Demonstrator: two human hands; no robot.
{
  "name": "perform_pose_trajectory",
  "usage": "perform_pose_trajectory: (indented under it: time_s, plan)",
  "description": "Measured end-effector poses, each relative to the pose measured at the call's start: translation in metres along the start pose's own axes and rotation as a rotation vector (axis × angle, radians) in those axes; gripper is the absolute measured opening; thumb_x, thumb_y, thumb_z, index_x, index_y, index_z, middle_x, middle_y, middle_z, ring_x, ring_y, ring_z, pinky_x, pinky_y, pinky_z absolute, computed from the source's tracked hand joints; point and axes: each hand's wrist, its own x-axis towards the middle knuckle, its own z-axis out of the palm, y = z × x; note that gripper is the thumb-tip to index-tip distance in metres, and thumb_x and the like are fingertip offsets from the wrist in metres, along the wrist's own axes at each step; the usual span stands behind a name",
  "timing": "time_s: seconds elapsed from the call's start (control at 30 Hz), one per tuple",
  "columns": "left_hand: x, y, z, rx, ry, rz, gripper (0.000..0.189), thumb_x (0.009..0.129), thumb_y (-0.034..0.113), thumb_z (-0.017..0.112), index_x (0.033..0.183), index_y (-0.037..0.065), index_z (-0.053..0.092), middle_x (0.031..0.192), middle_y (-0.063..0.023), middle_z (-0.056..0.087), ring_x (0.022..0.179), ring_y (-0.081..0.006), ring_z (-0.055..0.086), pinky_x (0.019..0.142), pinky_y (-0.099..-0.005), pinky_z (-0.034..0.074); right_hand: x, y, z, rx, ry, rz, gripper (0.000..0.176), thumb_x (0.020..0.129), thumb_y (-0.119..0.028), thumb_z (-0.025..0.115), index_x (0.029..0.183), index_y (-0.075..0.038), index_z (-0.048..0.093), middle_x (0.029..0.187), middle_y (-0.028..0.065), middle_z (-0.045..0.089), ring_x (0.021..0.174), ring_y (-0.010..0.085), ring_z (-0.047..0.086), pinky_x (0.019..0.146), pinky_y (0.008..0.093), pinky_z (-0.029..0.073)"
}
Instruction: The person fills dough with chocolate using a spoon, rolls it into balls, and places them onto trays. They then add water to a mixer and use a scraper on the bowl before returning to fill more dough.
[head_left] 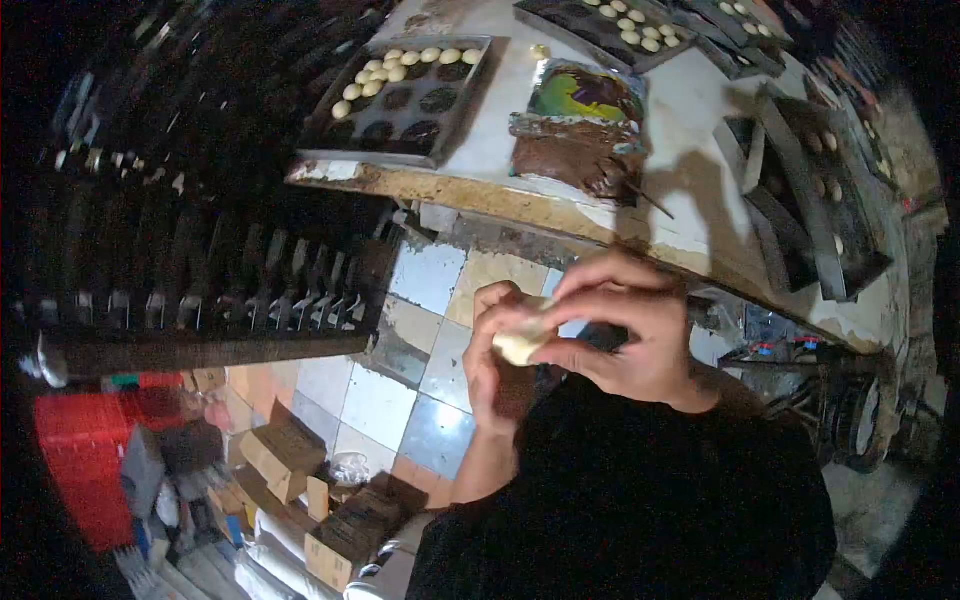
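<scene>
A small pale lump of dough (517, 346) is held up between my two hands, over the floor just in front of the table edge. My left hand (490, 335) curls around it from the left side. From the right, my right hand (632, 318) pinches it with thumb and fingers. Part of the lump is hidden by the fingers. Beyond my hands, a dark brown paste (570, 160) lies on an opened plastic wrapper (575, 97), with a thin stick-like tool (652, 198) poking out toward the table edge.
A dark tray (478, 110) with several pale dough balls (397, 74) rests on the white table (690, 120). More trays (850, 245) stand at the right and a tray (560, 28) at the back. Cardboard boxes (283, 452) and a red crate (80, 450) sit lower left.
</scene>
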Motion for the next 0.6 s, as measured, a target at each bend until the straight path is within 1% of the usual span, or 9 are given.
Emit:
perform_pose_trajectory:
  time_s: [0.1,0.13,0.23,0.3,0.4,0.43,0.5,0.57,0.6]
  plan:
    - [0.021,-0.036,0.021,0.149,-0.141,0.169,0.044,0.094,0.054,0.044,0.089,0.013,0.059,0.111,-0.0132,0.042,0.104,-0.0273,0.046,0.086,-0.0406,0.043,-0.009,0.009,-0.04,0.3,-0.02,0.353,0.025,0.069,-0.009,0.082,0.09,-0.002,0.071,0.085,0.0103,0.066,0.068,0.0187,0.065,0.063,0.0286,0.052]
    - [0.032,-0.036,0.037,0.288,-0.2,0.178,0.044,0.093,0.055,0.046,0.084,0.014,0.059,0.106,-0.0112,0.041,0.098,-0.0266,0.046,0.084,-0.0417,0.044,-0.019,0.027,-0.052,0.243,0.057,0.175,0.026,0.068,-0.007,0.082,0.091,-0.002,0.071,0.084,0.0111,0.066,0.063,0.0198,0.065,0.061,0.0296,0.053]
    - [0.063,-0.066,0.089,0.467,-0.159,0.305,0.044,0.085,0.055,0.062,0.099,0.013,0.053,0.107,-0.012,0.041,0.097,-0.0254,0.045,0.083,-0.0389,0.041,-0.031,0.046,-0.096,0.122,0.195,0.01,0.035,0.071,0.0,0.074,0.106,-0.002,0.067,0.096,0.0131,0.067,0.083,0.0253,0.067,0.075,0.0327,0.054]
    - [0.084,-0.095,0.129,0.593,-0.101,0.44,0.067,0.077,0.043,0.077,0.122,0.004,0.046,0.106,-0.0122,0.042,0.089,-0.0227,0.046,0.077,-0.0357,0.041,-0.032,0.054,-0.125,-0.123,0.281,-0.022,0.038,0.072,0.004,0.07,0.11,-0.001,0.066,0.111,0.0138,0.065,0.097,0.0262,0.066,0.087,0.0359,0.053]
    - [0.097,-0.136,0.208,0.287,-0.115,0.242,0.106,0.063,0.048,0.086,0.138,-0.001,0.029,0.111,-0.0103,0.042,0.091,-0.0172,0.047,0.076,-0.0326,0.042,-0.045,0.085,-0.192,-0.162,0.422,-0.152,0.032,0.075,0.004,0.067,0.106,-0.001,0.068,0.103,0.0142,0.067,0.094,0.0264,0.067,0.084,0.0357,0.054]
    - [0.1,-0.149,0.233,0.116,-0.137,0.03,0.106,0.057,0.05,0.088,0.134,-0.002,0.037,0.111,-0.0098,0.044,0.092,-0.0162,0.049,0.075,-0.0322,0.045,-0.05,0.098,-0.211,-0.068,0.473,-0.173,0.029,0.076,0.002,0.066,0.105,-0.002,0.068,0.101,0.0141,0.068,0.092,0.0263,0.068,0.083,0.0353,0.054]
    - [0.141,-0.17,0.258,0.243,-0.691,0.089,0.09,0.058,0.047,0.089,0.123,-0.002,0.051,0.101,-0.0092,0.051,0.09,-0.0187,0.053,0.072,-0.0344,0.047,-0.062,0.119,-0.239,0.104,0.519,-0.125,0.02,0.08,-0.005,0.066,0.1,-0.002,0.069,0.089,0.0125,0.069,0.084,0.0276,0.068,0.077,0.0345,0.054]
    - [0.148,-0.221,0.296,-0.038,-0.626,0.261,0.037,0.069,0.028,0.085,0.08,0.001,0.062,0.076,-0.0094,0.059,0.072,-0.024,0.056,0.066,-0.0358,0.047,-0.076,0.122,-0.277,-0.089,0.398,0.127,0.016,0.083,-0.008,0.064,0.097,-0.001,0.067,0.093,0.0132,0.067,0.084,0.0311,0.066,0.078,0.0368,0.053]
    - [0.151,-0.228,0.305,0.075,-0.611,0.225,0.032,0.071,0.025,0.083,0.076,0.002,0.061,0.074,-0.0096,0.06,0.07,-0.0238,0.057,0.065,-0.0356,0.047,-0.077,0.116,-0.301,-0.231,0.285,0.243,0.016,0.085,-0.01,0.063,0.098,-0.001,0.066,0.097,0.0141,0.065,0.086,0.0333,0.064,0.079,0.0389,0.052]
